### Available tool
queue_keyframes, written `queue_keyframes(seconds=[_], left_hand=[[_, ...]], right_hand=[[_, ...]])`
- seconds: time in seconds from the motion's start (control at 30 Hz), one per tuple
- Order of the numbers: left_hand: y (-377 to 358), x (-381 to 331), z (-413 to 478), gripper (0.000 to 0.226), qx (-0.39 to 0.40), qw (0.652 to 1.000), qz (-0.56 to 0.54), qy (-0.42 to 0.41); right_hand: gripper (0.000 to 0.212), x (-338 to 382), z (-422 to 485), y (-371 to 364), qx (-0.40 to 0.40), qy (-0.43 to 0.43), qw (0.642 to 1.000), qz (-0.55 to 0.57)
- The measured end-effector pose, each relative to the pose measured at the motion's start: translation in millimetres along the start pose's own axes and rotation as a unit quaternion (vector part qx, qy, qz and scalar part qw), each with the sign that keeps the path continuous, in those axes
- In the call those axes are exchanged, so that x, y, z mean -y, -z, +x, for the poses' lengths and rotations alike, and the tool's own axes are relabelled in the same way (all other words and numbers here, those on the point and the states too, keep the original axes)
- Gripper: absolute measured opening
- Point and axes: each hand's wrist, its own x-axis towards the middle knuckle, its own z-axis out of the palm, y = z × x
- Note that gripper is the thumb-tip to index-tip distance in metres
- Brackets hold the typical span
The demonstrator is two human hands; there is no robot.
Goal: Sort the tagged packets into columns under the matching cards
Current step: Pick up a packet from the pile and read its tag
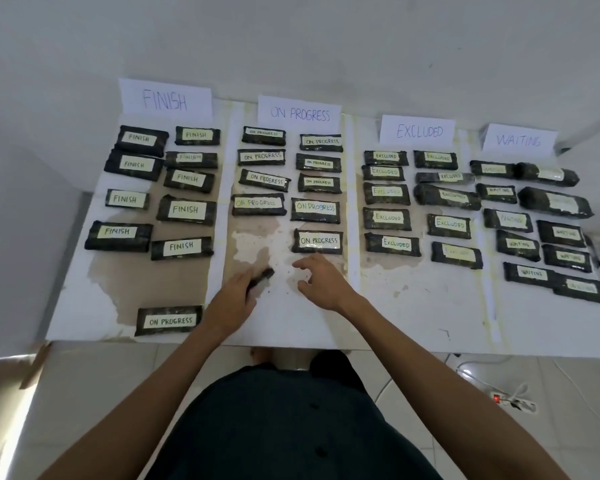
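Head view looks down on a white table (413, 317) with four cards propped along its far edge. From left to right they are the FINISH card (165, 98), ON PROGRESS card (300, 114), EXCLUDED card (419, 131) and WAITING card (518, 140). Dark packets with pale tags lie in two rough columns under each card, and the readable tags match the card above.

The left hand (234, 299) is curled round a held packet (262, 277) low over the table in the ON PROGRESS lane, below its shorter left column. That packet is blurred and seen edge-on (its tag cannot be read). The right hand (323, 284) holds nothing — fingers spread and loosely bent, just below the nearest ON PROGRESS packet (317, 241) in the right column. The hands are near each other, not touching.

One stray packet (168, 321) tagged ON PROGRESS lies alone at the table's near edge, below the FINISH columns — just left of the left forearm. A power strip (513, 401) with a red light lies on the tiled floor to the right
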Motion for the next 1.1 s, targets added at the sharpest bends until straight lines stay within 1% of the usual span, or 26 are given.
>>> queue_keyframes(seconds=[0.07, 0.13, 0.23, 0.33, 0.43, 0.5, 0.53, 0.6, 0.67, 0.73, 0.77, 0.87, 0.93, 1.0, 1.1], left_hand=[[17.3, -9.0, 3.0, 0.043, 0.018, 0.992, -0.11, 0.051], [29.6, -15.0, 4.6, 0.038, 0.03, 0.977, -0.187, 0.097], [38.0, -18.4, 5.0, 0.042, 0.042, 0.947, -0.289, 0.137], [39.3, -17.1, 5.4, 0.042, 0.029, 0.926, -0.334, 0.172], [37.6, -14.6, 8.0, 0.042, -0.014, 0.907, -0.365, 0.211], [35.6, -14.9, 9.5, 0.042, -0.037, 0.884, -0.402, 0.237], [34.0, -15.0, 10.2, 0.045, -0.041, 0.867, -0.431, 0.247], [32.1, -15.0, 10.8, 0.06, -0.048, 0.837, -0.476, 0.264], [32.2, -14.4, 8.0, 0.071, -0.062, 0.823, -0.493, 0.275], [33.5, -10.1, 3.8, 0.072, -0.082, 0.813, -0.504, 0.28], [34.0, -5.3, 1.1, 0.069, -0.092, 0.81, -0.507, 0.281], [37.8, 11.6, -10.0, 0.052, -0.121, 0.803, -0.515, 0.276], [46.1, 23.0, -21.6, 0.054, -0.151, 0.806, -0.495, 0.287], [52.9, 41.1, -34.0, 0.062, -0.193, 0.829, -0.426, 0.307], [58.3, 73.0, -56.6, 0.062, -0.259, 0.87, -0.302, 0.291]], right_hand=[[0.041, 3.2, -0.8, 1.5, -0.011, 0.007, 1.0, 0.009], [0.038, 7.7, -0.8, 2.8, -0.021, 0.014, 0.999, 0.02], [0.037, 14.8, -0.2, 1.0, -0.025, 0.02, 0.999, 0.029], [0.04, 23.0, 1.3, -2.8, -0.027, 0.023, 0.999, 0.039], [0.04, 33.8, 2.5, -6.7, -0.032, 0.027, 0.997, 0.057], [0.042, 44.0, 3.0, -11.6, -0.026, 0.03, 0.997, 0.064], [0.044, 49.5, 3.4, -15.1, -0.02, 0.032, 0.997, 0.067], [0.05, 60.5, 5.2, -23.3, -0.009, 0.038, 0.997, 0.064], [0.056, 69.1, 8.0, -33.0, -0.004, 0.036, 0.998, 0.045], [0.065, 75.9, 12.6, -43.0, -0.001, 0.034, 0.999, 0.023], [0.066, 79.9, 15.0, -47.7, 0.003, 0.038, 0.999, 0.014], [0.066, 95.0, 25.0, -62.1, 0.019, 0.066, 0.998, -0.016], [0.066, 108.3, 32.4, -70.9, 0.028, 0.091, 0.995, -0.041], [0.065, 121.6, 41.0, -79.3, 0.044, 0.122, 0.989, -0.065], [0.061, 139.2, 55.3, -93.4, 0.059, 0.179, 0.977, -0.099]])
